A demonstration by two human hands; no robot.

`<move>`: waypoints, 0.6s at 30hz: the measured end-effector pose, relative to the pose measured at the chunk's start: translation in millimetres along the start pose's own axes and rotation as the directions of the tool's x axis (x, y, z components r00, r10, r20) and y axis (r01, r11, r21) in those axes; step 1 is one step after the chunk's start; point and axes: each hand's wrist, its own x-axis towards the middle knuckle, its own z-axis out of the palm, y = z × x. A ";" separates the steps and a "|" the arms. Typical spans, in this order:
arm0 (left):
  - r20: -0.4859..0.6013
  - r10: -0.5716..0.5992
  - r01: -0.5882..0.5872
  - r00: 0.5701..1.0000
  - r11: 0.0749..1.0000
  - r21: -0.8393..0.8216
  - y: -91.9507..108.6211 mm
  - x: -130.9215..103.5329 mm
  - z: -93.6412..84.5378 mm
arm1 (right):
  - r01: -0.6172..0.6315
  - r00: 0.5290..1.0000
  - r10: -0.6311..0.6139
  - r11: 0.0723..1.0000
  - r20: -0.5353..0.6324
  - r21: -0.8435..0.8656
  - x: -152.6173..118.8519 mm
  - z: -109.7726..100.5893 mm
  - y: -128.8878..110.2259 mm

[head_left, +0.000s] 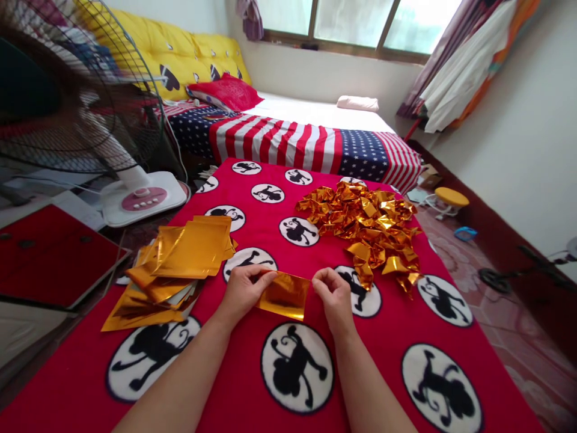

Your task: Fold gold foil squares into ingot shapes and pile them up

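Note:
A sheet of gold foil paper (285,296) hangs between my two hands, just above the red cloth with monkey prints (383,367). My left hand (247,290) pinches its upper left edge between thumb and fingers. At the upper right corner, my right hand (333,294) has thumb and forefinger closed on the sheet. To the left lies an untidy stack of flat gold foil sheets (192,249). A heap of folded, crinkled gold foil pieces (356,210) spreads over the cloth at the right, beyond my right hand.
A white-based electric fan (144,198) stands left of the table, beside a red flat panel (54,255). Behind the table is a bed with a stars-and-stripes cover (288,141). A yellow stool (451,197) and a blue item (466,233) are on the floor at right.

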 end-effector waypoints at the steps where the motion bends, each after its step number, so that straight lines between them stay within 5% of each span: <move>1: 0.006 0.001 -0.001 1.000 1.000 -0.005 -0.4 0.0 0.4 | 0.006 1.000 -0.007 1.000 0.009 0.028 -0.7 1.0 -0.5; 6: 0.050 -0.006 0.007 0.999 1.000 -0.022 -0.2 -2.7 7.3 | -0.012 0.995 0.003 0.996 0.098 0.090 -8.0 16.9 -1.7; 18: 0.146 -0.041 0.067 0.988 0.982 -0.178 11.0 -4.6 11.4 | -0.013 1.000 0.012 0.999 0.018 0.047 -9.5 29.8 -1.2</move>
